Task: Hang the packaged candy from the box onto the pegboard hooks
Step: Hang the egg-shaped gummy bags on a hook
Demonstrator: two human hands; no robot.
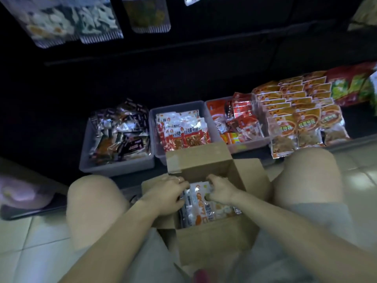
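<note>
Candy packets in the box look light, slippery; left hand and right hand pinch their top edges.

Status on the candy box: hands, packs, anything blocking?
Left hand and right hand both in the cardboard box, fingers curled on candy packs. Nothing hung this moment. No obstruction visible; far flap stands open.

Cardboard box open on top; both hands already inside. Rear flap stood upright at 12 o'clock, right flap at 2. Knees hemmed it at 9 and 3. Snack bins crowded 12 o'clock beyond.
</note>
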